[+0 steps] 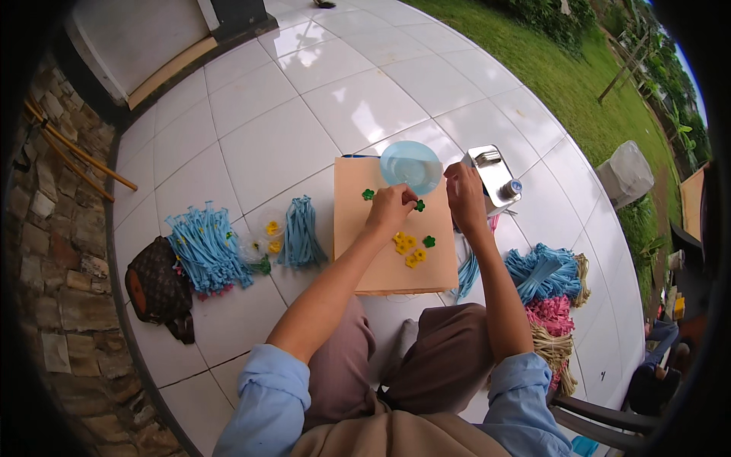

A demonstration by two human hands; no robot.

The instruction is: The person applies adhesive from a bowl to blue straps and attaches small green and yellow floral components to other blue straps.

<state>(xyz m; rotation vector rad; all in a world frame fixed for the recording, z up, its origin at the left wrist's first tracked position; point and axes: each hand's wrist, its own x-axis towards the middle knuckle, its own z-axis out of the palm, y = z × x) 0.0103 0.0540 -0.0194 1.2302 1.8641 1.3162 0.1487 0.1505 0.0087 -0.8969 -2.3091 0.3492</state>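
My left hand (392,207) is closed over a peach-coloured board (365,251), its fingertips at a small green flower-shaped piece (419,206). My right hand (464,185) is raised by the board's far right corner, between a light blue bowl (411,164) and a metal tin (499,194). Its fingers are pinched together; anything between them is too small to see. Two more green flowers lie on the board, one at the far left (368,194) and one at the right (429,241). Several yellow flowers (410,249) are grouped near the middle.
Left of the board lie a bundle of light blue strips (301,232), clear bags with yellow flowers (272,228), a larger blue pile (205,247) and a brown backpack (158,282). Blue (544,273), pink (550,316) and beige bundles (551,346) lie to the right on white tiles.
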